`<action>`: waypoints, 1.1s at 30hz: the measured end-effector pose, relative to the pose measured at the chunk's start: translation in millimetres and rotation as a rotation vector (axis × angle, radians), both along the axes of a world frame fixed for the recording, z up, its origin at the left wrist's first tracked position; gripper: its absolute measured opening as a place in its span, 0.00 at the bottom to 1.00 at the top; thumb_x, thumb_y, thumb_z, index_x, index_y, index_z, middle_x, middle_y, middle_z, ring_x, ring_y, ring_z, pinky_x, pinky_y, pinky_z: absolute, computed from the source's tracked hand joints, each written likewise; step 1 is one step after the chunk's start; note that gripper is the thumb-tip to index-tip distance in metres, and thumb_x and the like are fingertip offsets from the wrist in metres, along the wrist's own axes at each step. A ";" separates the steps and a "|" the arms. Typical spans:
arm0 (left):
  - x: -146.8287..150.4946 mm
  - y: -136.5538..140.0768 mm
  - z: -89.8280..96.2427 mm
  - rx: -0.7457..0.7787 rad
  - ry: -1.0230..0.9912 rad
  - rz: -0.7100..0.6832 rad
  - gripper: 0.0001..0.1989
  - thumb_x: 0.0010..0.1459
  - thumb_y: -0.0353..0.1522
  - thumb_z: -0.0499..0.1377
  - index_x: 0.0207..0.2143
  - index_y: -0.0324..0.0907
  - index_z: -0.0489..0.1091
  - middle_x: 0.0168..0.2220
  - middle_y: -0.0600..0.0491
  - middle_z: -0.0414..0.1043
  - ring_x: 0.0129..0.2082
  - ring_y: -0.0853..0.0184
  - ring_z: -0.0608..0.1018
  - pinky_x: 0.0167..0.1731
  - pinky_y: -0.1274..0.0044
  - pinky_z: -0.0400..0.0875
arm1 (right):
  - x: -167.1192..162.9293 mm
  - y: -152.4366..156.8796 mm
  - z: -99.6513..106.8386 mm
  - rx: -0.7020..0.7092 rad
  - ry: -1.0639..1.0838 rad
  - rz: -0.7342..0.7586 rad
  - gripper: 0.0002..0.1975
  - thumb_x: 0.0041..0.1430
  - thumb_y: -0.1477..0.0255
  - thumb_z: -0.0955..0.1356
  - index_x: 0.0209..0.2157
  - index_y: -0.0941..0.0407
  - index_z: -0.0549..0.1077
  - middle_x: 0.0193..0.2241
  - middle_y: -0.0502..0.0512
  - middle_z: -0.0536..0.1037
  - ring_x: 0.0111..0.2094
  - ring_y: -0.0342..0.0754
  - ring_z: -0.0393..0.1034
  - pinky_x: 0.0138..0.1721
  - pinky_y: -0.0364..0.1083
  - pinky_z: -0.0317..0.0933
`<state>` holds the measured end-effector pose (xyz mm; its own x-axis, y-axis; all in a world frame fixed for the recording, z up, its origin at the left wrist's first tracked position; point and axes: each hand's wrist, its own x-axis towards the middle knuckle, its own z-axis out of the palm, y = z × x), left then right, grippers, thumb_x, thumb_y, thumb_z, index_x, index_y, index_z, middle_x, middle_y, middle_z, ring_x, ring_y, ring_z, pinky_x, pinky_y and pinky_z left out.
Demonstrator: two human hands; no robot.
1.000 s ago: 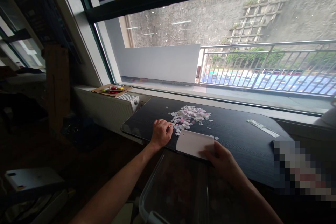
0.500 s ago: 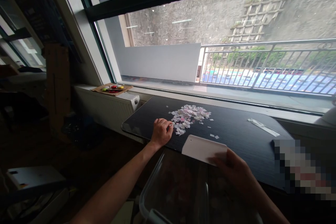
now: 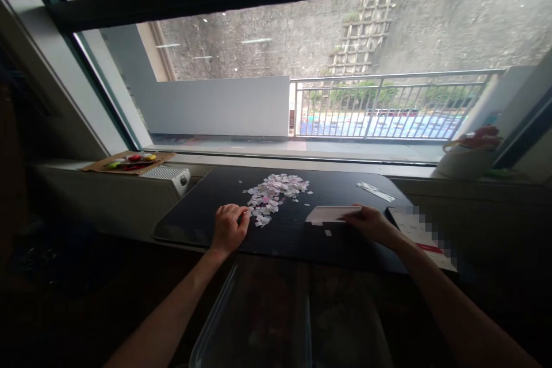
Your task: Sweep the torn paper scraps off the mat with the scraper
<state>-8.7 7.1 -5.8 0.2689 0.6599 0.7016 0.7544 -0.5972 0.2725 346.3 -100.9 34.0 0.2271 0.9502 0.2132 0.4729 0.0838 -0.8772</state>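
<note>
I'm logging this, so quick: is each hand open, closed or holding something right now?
Left hand: curled beside the paper scraps; whether it holds any cannot be told.
Right hand: closed, holding the white card.

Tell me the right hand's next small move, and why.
Probably draw the card toward the table's near edge: the right hand already holds it, stray scraps lie on its near side, and a clear tub sits below that edge.
</note>
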 end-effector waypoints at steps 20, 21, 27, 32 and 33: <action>-12.4 14.7 -2.2 0.082 0.066 0.009 0.19 0.60 0.42 0.48 0.33 0.42 0.74 0.34 0.46 0.78 0.39 0.55 0.77 0.44 0.64 0.67 | -10.6 -96.8 5.3 -0.052 -0.054 0.037 0.09 0.50 0.64 0.70 0.27 0.55 0.77 0.27 0.50 0.81 0.32 0.50 0.76 0.35 0.46 0.68; -12.4 14.2 -1.7 0.083 0.069 0.008 0.19 0.60 0.42 0.47 0.34 0.42 0.74 0.34 0.46 0.78 0.39 0.54 0.77 0.44 0.64 0.67 | -10.8 -99.2 5.4 -0.049 -0.058 0.042 0.09 0.51 0.63 0.70 0.27 0.55 0.76 0.27 0.51 0.81 0.32 0.50 0.76 0.35 0.46 0.68; -8.9 7.7 1.5 0.044 0.062 0.016 0.17 0.60 0.39 0.48 0.34 0.42 0.74 0.34 0.47 0.78 0.39 0.56 0.77 0.45 0.65 0.67 | -7.4 -103.4 2.7 -0.013 -0.091 -0.018 0.11 0.51 0.61 0.70 0.29 0.54 0.78 0.28 0.53 0.82 0.33 0.53 0.76 0.35 0.47 0.69; -6.2 6.1 0.3 0.045 0.042 0.028 0.14 0.59 0.37 0.51 0.34 0.44 0.74 0.35 0.49 0.78 0.40 0.58 0.76 0.46 0.66 0.66 | -4.3 -109.5 1.2 -0.064 -0.113 -0.025 0.12 0.50 0.60 0.71 0.27 0.54 0.79 0.27 0.53 0.82 0.31 0.53 0.76 0.32 0.46 0.69; -5.9 5.8 0.3 0.046 0.041 0.029 0.13 0.59 0.37 0.51 0.34 0.44 0.74 0.35 0.49 0.78 0.40 0.58 0.76 0.46 0.66 0.66 | -3.4 -110.5 1.4 -0.062 -0.125 -0.044 0.11 0.50 0.60 0.71 0.28 0.54 0.79 0.27 0.53 0.82 0.31 0.53 0.76 0.32 0.47 0.69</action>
